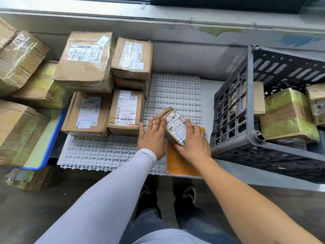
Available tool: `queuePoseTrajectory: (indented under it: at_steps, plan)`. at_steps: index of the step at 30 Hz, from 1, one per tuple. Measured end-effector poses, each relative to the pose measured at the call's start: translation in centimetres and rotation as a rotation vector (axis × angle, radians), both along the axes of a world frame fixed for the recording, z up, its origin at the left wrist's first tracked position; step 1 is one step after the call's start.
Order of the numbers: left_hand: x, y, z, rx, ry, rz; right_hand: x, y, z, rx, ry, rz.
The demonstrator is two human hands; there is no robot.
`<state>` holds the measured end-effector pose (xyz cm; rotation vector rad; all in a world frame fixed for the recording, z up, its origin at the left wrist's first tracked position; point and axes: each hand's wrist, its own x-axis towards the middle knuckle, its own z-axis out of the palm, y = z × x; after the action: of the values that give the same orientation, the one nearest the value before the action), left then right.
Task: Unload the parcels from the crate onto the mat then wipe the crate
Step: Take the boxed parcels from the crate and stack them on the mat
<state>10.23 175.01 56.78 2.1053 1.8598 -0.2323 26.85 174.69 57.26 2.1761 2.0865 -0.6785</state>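
While tilted, parcel (175,126) between both hands, seemingly gripped

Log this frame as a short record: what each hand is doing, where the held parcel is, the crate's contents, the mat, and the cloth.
left hand: fingers straight, pressed against the small parcel's left side
right hand: fingers curled round the small parcel
parcel position: tilted, over the white grid mat and the cloth's edge
crate: grey, still holds several parcels
mat contents: boxes stacked at its left and rear
orange cloth: flat at the mat's right edge, unused
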Motion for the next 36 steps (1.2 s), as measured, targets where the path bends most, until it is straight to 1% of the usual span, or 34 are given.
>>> queuePoseTrajectory:
  at_steps: [4,8,11,15,17,20,24,27,32,36]
  plan:
    - [-0.5,0.4,0.5,0.003,-0.003,0.007,0.4,0.2,0.5,0.012,-0.014,0.033]
    - [-0.2,0.4,0.8,0.016,-0.042,-0.007,-0.1,0.2,1.0,0.053,-0.063,0.006]
    - [0.1,0.0,0.7,-0.011,-0.024,-0.022,-1.1,0.4,1.1,-0.013,-0.028,0.03]
    - [-0.5,-0.9,0.2,-0.082,0.047,-0.074,-0.9,0.4,1.0,-0.145,0.063,0.216]
    - [-0.9,-1.3,-0.1,-0.084,0.07,-0.092,-0.4,0.5,0.8,-0.154,0.055,0.304]
    - [-0.8,-1.6,-0.5,-0.081,0.104,-0.098,-0.3,1.1,0.3,-0.155,0.02,0.368]
    - [0.3,-1.0,-0.5,-0.041,0.144,-0.054,-1.5,1.9,-0.4,-0.178,0.028,0.459]
    - [0.3,-0.3,-0.7,-0.004,0.167,-0.056,-2.2,1.8,-0.9,-0.139,0.034,0.457]
    - [-0.9,1.1,-0.4,0.021,0.269,-0.222,-2.1,2.1,-0.7,-0.104,0.01,0.462]
    - [-1.3,3.2,0.6,0.063,0.261,-0.253,-2.2,4.6,1.1,-0.074,0.047,0.413]
